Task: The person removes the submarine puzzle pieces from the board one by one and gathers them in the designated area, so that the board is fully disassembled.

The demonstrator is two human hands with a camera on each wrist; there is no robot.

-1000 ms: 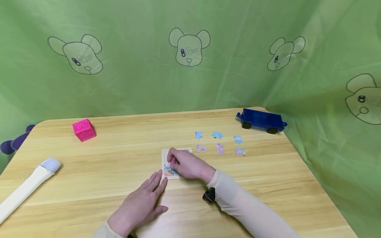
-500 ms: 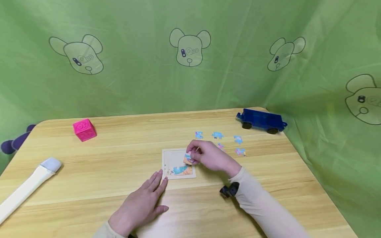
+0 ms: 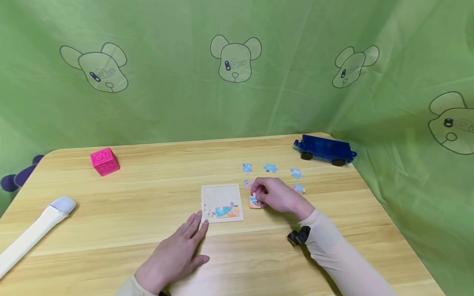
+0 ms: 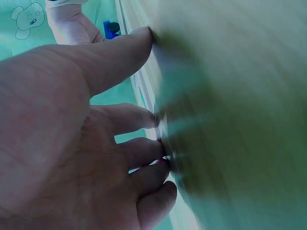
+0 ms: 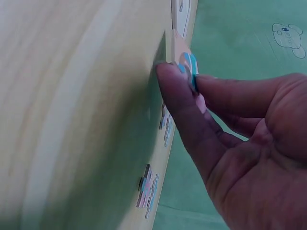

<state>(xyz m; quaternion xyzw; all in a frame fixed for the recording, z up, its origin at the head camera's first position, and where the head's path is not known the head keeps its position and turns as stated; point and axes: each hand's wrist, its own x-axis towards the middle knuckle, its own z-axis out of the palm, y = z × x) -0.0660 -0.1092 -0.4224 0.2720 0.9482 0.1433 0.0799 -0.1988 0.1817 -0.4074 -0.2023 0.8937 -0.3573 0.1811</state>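
Observation:
A square puzzle frame [image 3: 222, 190] lies mid-table, with teal and orange joined pieces [image 3: 226, 211] along its lower right inside. My left hand [image 3: 175, 255] lies flat with fingers straight, fingertips at the frame's lower left corner. Just right of the frame, my right hand [image 3: 279, 196] pinches a puzzle piece [image 3: 254, 202] between thumb and fingers. In the right wrist view that puzzle piece [image 5: 182, 55] is tilted, close to the tabletop. Several loose blue and pink puzzle pieces [image 3: 270, 167] lie behind the right hand, which partly hides some of them.
A pink cube [image 3: 105, 162] stands at the back left, and a white stick-like object with a grey end [image 3: 40, 228] lies at the left edge. A dark blue toy wagon [image 3: 326, 150] stands at the back right. Green cloth [image 3: 166, 102] hangs behind the table.
My right hand has moved from over the frame to the table at its right, carrying the pinched puzzle piece out. The frame's inside shows again. My left hand has stayed in place.

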